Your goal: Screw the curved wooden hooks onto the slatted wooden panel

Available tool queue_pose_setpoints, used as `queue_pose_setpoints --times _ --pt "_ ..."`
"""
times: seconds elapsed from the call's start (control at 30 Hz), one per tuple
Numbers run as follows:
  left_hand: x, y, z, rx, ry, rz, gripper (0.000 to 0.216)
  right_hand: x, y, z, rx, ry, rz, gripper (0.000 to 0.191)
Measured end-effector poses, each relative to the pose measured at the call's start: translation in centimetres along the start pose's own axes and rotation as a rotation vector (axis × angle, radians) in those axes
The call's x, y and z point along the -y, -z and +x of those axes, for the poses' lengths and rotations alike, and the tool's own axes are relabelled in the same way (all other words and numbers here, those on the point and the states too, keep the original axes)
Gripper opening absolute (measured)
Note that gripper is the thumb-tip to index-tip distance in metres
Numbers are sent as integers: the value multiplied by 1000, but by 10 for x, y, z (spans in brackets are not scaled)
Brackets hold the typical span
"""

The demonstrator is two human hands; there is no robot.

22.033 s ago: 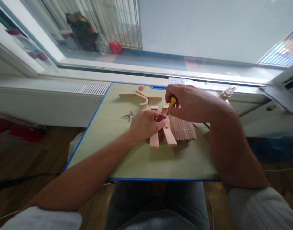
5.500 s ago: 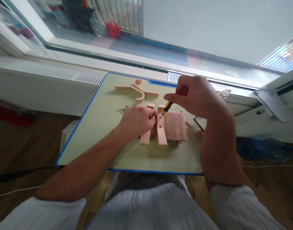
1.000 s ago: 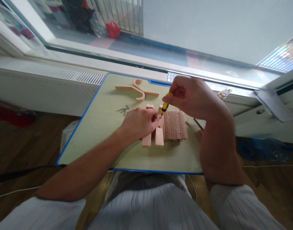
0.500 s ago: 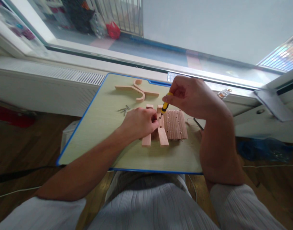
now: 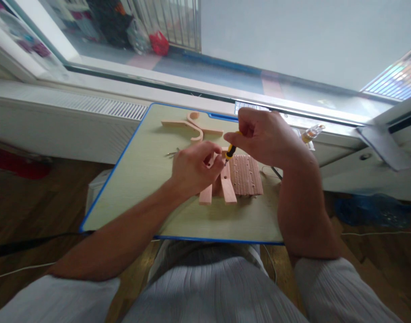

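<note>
My right hand point(image 5: 259, 134) is closed around a yellow and black screwdriver point(image 5: 231, 151), tilted with its tip down. That tip meets a small screw point(image 5: 225, 164) at the right-hand wooden piece point(image 5: 228, 190), which has a dark hole lower down. My left hand point(image 5: 198, 166) hovers over the left-hand wooden piece point(image 5: 205, 195), thumb and forefinger parted close to the screw; its other fingers are curled and partly hidden. Both wooden pieces lie across a ridged brown block point(image 5: 247, 175) with several small holes.
Two curved wooden hooks point(image 5: 187, 124) lie at the back of the blue-edged table point(image 5: 131, 193). Several loose screws point(image 5: 172, 154) are left of my left hand, partly covered. A dark thin rod point(image 5: 277, 172) lies by my right forearm. Behind stand a radiator point(image 5: 111, 106) and a window.
My left hand has lifted slightly, its thumb and forefinger parting from their earlier pinch. My right hand has shifted a little to the left on the screwdriver, whose tip stays at the screw.
</note>
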State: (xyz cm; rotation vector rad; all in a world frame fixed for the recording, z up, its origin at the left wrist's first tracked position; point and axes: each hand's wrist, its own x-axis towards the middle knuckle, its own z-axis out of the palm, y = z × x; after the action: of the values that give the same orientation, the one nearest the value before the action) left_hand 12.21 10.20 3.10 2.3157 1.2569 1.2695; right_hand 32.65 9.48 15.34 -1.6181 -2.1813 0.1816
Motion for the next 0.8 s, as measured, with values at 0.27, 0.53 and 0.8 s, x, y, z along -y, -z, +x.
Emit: queue_pose_setpoints --times 0.27,0.53,0.8 --pt "17 -16 4 -127 -181 -168 27 2 0 -1 39 -13 4 44" --pt "20 -22 6 -1 -89 -366 18 -3 7 -5 73 -10 31 48" --pt "19 -23 6 41 -26 -438 16 -16 33 -18 108 75 324 28"
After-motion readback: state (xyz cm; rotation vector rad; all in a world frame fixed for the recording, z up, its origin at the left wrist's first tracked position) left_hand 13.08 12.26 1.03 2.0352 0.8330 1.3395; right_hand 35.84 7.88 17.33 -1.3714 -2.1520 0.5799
